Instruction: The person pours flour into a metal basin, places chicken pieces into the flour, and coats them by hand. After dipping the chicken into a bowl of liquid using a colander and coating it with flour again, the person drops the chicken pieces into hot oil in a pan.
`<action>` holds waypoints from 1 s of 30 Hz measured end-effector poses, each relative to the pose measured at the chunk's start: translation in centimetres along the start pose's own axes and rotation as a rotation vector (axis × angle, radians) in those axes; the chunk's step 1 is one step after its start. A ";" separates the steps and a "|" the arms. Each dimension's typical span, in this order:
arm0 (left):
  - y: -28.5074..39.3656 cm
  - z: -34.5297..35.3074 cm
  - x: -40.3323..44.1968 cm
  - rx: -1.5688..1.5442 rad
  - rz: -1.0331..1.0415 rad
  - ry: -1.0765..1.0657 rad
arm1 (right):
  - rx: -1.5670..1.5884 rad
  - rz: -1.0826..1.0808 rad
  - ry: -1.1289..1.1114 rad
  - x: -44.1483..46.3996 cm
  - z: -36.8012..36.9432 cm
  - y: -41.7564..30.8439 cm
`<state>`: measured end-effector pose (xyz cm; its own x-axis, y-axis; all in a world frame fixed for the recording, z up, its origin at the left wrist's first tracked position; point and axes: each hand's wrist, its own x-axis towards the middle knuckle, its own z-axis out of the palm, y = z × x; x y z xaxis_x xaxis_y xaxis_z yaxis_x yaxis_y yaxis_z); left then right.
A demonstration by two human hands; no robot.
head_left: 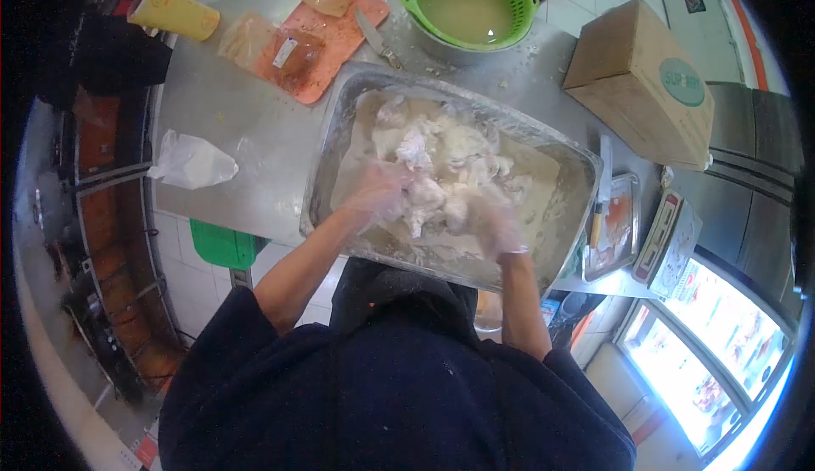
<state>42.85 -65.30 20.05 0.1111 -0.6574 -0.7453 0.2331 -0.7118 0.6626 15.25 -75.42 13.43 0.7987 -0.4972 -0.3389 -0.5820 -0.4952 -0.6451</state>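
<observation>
A large metal tray (320, 165) lies in front of me, holding white flour (548, 184) and a heap of flour-coated pieces (416, 150) that look like raw meat, perhaps chicken. Both hands are inside it, in thin clear plastic gloves. My left hand (379, 189) touches the left side of the heap. At the heap's right edge is my right hand (495, 223), close to the near rim. Motion blurs both hands and their fingers are partly lost among the floured pieces, so their grip cannot be made out.
Behind the tray are a green colander (410, 0) with cloudy liquid, a knife (373, 33) and a pink cutting board (361, 21) bearing bags. To the right are a cardboard box (628, 76), another knife (604, 182), a small tray (635, 216) and a scale (662, 237). A plastic bag (197, 162) lies left.
</observation>
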 end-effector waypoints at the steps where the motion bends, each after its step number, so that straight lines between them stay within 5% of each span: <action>1: 0.3 -0.4 0.3 0.108 -0.013 0.029 | 0.040 0.073 0.135 -1.3 -0.5 1.9; 4: -0.8 -1.0 3.9 0.327 -0.032 0.139 | -0.063 0.325 0.365 -3.4 -0.9 9.7; 7: -3.0 0.9 7.9 0.483 0.043 0.290 | 0.839 0.163 0.521 1.6 3.8 18.0; 8: -3.0 1.1 9.0 0.522 0.056 0.342 | 0.744 0.154 0.413 4.2 0.3 13.9; 10: -2.9 -0.1 9.8 0.558 0.044 0.429 | 1.173 0.572 0.194 8.1 -7.0 -1.2; 15: -4.1 -0.1 10.7 0.526 0.015 0.407 | 0.944 0.047 -0.150 12.7 -6.6 2.7; 16: -4.5 -0.1 10.7 0.504 0.015 0.400 | 0.885 0.270 -0.125 12.6 -7.0 1.2; 22: -7.1 -0.2 9.3 0.219 0.023 0.269 | 0.769 0.391 0.094 6.9 -4.7 3.6; 24: -9.0 -0.5 8.5 -0.131 -0.002 0.178 | 0.785 0.446 0.160 5.6 -3.0 3.5; 25: -8.3 -0.5 6.9 -0.507 -0.203 0.147 | 0.810 0.468 0.188 5.3 -2.2 3.1; 26: -8.6 -0.2 6.7 -0.644 -0.099 0.072 | 0.840 0.490 0.212 4.8 -1.1 3.0; 30: -6.9 3.0 4.3 -0.781 -0.117 -0.128 | 0.821 0.620 0.283 4.5 3.8 -0.2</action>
<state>38.79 -64.02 12.49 -0.0565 -0.6463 -0.7610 0.8511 -0.4297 0.3017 19.50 -74.85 9.42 0.2726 -0.6975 -0.6627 -0.5086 0.4802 -0.7146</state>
